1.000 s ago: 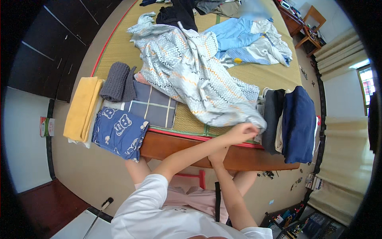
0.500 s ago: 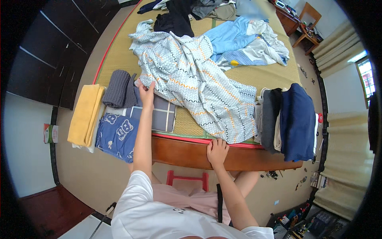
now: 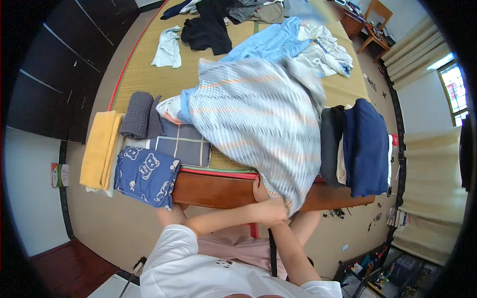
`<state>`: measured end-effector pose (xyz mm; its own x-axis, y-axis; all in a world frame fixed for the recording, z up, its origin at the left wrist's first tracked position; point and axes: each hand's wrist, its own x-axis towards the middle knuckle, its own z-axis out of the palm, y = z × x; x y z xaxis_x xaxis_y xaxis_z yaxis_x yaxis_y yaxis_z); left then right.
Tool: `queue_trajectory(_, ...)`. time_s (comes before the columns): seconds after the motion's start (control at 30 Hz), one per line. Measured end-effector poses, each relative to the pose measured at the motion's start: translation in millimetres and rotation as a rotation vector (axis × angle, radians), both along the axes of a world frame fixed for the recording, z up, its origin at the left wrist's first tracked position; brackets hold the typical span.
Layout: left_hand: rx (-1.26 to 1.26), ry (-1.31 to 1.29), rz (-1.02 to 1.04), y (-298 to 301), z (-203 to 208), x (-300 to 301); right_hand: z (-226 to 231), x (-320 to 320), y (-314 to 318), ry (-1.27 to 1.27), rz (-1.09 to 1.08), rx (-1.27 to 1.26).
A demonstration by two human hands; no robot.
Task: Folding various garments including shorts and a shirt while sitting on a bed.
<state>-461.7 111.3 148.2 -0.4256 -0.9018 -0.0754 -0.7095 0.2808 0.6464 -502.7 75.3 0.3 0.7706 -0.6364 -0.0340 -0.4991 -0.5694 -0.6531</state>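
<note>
A large pale cloth with a zigzag pattern in grey and orange spreads over the mat, blurred by motion. Its near corner is gripped in my left hand, closed, which crosses over my right wrist. My right hand is by the wooden bed edge, mostly covered by the left hand and the cloth, so its fingers are largely hidden. Beside the cloth's left side lies a bunched white and light blue piece of clothing. Next to that are a rolled grey knit and a folded dark checked cloth.
Folded yellow fabric and a blue bear-print cloth sit at the left bed corner. A navy folded stack stands at the right. Loose light blue clothes, black clothes and a small pale garment lie farther back.
My left hand has swung from the cloth's left side down across my right wrist, pulling the cloth along. The small pale garment and the bunched clothing beside the cloth are uncovered.
</note>
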Motion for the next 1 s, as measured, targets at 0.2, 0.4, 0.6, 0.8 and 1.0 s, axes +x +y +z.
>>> queue_trajectory(0.2, -0.098, 0.546, 0.72, 43, -15, 32, -27, -17, -19, 0.176, -0.097, 0.427)
queue_trajectory(0.4, -0.503, 0.151, 1.404, 53, -74, 156, 6, -4, -11, 0.017, 0.003, 0.195)
queue_trajectory(0.6, -0.364, 0.225, 1.555, 3, -72, 191, 4, 0, -9, -0.109, -0.018, 0.066)
queue_trajectory(0.8, -0.54, 0.212, 0.974, 13, 1, 75, 30, -4, -5, 0.056, -0.022, 0.102)
queue_trajectory(1.0, 0.28, 0.853, 0.112, 138, 18, -96, 35, -142, 21, -0.003, 0.102, 0.234)
